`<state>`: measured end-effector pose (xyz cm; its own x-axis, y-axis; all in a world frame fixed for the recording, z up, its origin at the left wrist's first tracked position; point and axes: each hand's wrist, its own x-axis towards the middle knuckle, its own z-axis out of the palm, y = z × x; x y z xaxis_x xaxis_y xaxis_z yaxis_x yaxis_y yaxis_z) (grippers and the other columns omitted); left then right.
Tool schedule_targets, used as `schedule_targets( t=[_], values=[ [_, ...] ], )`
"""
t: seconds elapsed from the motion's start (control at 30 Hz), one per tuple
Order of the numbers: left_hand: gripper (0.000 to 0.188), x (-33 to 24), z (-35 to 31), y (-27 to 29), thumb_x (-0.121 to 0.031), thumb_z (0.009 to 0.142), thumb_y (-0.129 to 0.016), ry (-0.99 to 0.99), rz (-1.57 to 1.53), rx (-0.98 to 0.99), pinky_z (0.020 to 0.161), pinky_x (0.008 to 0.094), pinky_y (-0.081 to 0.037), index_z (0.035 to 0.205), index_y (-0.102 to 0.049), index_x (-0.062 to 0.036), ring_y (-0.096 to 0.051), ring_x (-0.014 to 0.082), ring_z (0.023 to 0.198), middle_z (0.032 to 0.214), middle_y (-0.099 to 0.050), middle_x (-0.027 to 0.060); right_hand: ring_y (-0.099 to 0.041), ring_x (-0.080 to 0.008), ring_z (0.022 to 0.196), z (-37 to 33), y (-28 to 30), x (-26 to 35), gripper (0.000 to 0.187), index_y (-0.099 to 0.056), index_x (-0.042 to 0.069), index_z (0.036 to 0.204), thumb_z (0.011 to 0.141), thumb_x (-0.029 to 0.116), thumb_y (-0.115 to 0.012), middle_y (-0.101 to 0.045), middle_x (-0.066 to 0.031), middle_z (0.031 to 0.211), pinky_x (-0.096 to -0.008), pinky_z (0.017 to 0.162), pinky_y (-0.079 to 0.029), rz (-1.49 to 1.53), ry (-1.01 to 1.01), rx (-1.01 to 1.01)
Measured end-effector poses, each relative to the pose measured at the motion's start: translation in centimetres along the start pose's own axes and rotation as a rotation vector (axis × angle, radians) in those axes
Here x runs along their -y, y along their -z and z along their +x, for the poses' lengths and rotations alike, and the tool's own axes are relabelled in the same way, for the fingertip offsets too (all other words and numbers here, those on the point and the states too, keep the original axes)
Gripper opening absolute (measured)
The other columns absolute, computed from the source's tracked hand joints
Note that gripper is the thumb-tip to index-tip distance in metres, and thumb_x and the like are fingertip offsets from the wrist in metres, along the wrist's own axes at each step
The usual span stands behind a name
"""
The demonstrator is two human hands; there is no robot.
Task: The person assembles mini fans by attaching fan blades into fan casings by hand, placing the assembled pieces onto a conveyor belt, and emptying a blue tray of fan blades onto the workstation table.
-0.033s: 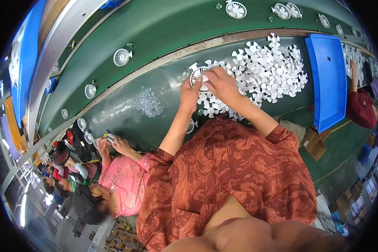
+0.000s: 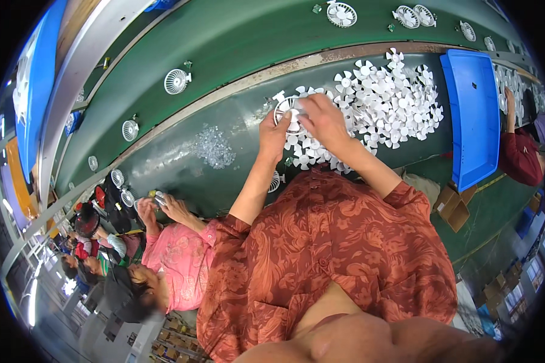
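Observation:
Above the dark table, my left hand is closed around the lower left rim of a small white fan, its thumb pressed on the rim. The fan has a round caged housing with a bracket at its upper left. My right hand is at the fan's right side, fingers bent in over its face. Its fingertips are smeared, and the inside of its grip is hidden. Right of my hands lies a heap of white fan blades. Another white fan is partly hidden beside my left forearm.
A pile of small clear pieces lies to the left on the table. Beyond a raised edge, a green belt carries several white fans. A blue tray stands at the right. A co-worker's hands are at the left.
My right fingers have shifted slightly right across the fan's face. The fan and my left hand stay put. The co-worker's hands at the left have moved a little.

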<state>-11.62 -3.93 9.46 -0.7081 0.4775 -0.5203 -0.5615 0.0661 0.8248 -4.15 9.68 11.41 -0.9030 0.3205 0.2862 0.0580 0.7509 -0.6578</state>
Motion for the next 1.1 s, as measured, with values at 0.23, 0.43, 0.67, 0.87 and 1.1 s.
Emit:
schedule_targets(
  t=[0.23,0.43,0.67,0.87,1.1],
  values=[
    [0.020,1.3,-1.6,0.1,-0.011,0.089,-0.060,-0.005,0.314,0.089,0.067,0.0248,-0.046,0.102,-0.060,0.0047,-0.055,0.0077,0.075,0.086,-0.064,0.0050,-0.064,-0.0286,0.078,-1.7,-0.1,-3.2,0.042,-0.066,0.002,0.101,0.071,0.030,-0.075,-0.066,-0.0165,0.085,-0.0347,0.071,-0.048,0.489,-0.561,0.529],
    [0.026,3.3,-2.0,1.8,-0.017,0.092,-0.058,0.250,0.292,0.107,0.069,0.0268,-0.051,0.111,-0.058,0.0014,-0.060,0.0115,0.080,0.094,-0.064,0.0068,-0.060,-0.0157,0.075,-3.7,-3.0,-6.5,0.039,-0.066,-0.001,0.095,0.072,0.028,-0.077,-0.066,-0.0117,0.082,-0.0317,0.070,-0.048,0.536,-0.565,0.766],
    [0.034,4.0,-3.0,8.9,-0.021,0.087,-0.063,-0.195,0.851,-0.170,0.065,0.0336,-0.051,0.111,-0.055,0.0012,-0.064,0.0261,0.073,0.086,-0.065,0.0135,-0.060,-0.0117,0.068,4.8,-2.1,-10.2,0.033,-0.064,-0.002,0.090,0.078,0.027,-0.074,-0.064,-0.0020,0.076,-0.0251,0.055,-0.047,0.855,-0.844,0.105],
    [0.030,7.7,-8.8,14.0,-0.018,0.081,-0.063,-0.182,1.380,-0.111,0.080,0.0450,-0.048,0.105,-0.057,-0.0003,-0.057,0.0398,0.095,0.101,-0.060,0.0207,-0.060,-0.0317,0.090,-1.8,-4.2,-6.3,0.028,-0.060,0.005,0.103,0.076,0.011,-0.061,-0.061,-0.0147,0.100,-0.0378,0.071,-0.052,-0.093,-0.085,0.408],
    [0.019,9.9,-7.7,14.8,-0.016,0.083,-0.058,-0.020,1.297,-0.157,0.076,0.0486,-0.048,0.097,-0.057,-0.0021,-0.060,0.0415,0.088,0.094,-0.062,0.0227,-0.058,-0.0307,0.085,-3.9,-6.4,-4.7,0.017,-0.060,0.000,0.087,0.071,0.005,-0.055,-0.057,-0.0159,0.089,-0.0375,0.064,-0.052,-0.330,0.070,0.420]
  ],
)
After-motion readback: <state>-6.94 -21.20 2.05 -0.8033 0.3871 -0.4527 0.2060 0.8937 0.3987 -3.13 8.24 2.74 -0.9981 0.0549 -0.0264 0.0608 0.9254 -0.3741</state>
